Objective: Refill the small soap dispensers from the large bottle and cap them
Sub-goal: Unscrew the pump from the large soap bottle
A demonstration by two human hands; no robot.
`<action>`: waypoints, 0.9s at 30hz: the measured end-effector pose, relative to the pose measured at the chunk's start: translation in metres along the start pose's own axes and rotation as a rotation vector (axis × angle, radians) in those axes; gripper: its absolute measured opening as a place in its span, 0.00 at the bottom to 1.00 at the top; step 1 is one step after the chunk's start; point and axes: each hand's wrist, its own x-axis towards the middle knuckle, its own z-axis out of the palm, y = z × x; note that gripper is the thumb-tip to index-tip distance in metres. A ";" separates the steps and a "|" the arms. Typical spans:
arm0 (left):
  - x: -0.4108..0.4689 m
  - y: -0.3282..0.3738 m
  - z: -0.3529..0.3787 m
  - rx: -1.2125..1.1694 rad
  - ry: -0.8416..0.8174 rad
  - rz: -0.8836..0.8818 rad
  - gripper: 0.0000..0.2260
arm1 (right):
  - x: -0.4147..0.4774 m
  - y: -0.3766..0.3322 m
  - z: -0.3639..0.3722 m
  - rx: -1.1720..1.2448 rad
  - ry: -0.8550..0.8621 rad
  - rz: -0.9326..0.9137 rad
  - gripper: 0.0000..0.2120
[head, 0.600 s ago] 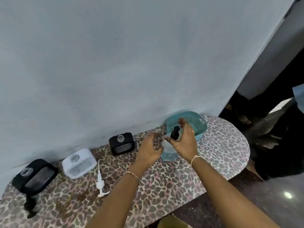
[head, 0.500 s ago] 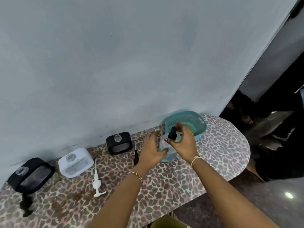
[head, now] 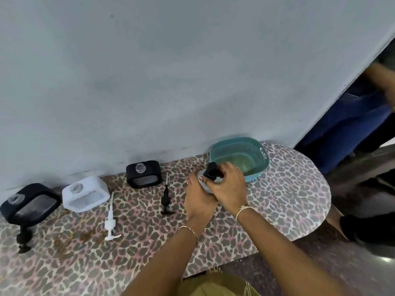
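**Small dispenser held in both hands beside the basket**

The right hand (head: 229, 186) has its grip pinched on the black pump head (head: 210, 169), which tilts up and left toward the wall (head: 192, 71). The left hand (head: 197, 199) has its grip wrapped round the small pale dispenser (head: 201, 173), upright on the leopard-print surface (head: 288, 189) just before the teal basket (head: 261, 161). Leftward lie a black pump (head: 166, 195) and a white pump (head: 110, 218), tubes pointing wallward. A black dispenser (head: 142, 175), a white dispenser (head: 85, 194) and an end dispenser (head: 30, 202) show open necks.
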 end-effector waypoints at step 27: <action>0.008 -0.021 -0.034 0.034 0.012 0.142 0.38 | 0.010 -0.002 -0.010 0.303 -0.255 -0.107 0.23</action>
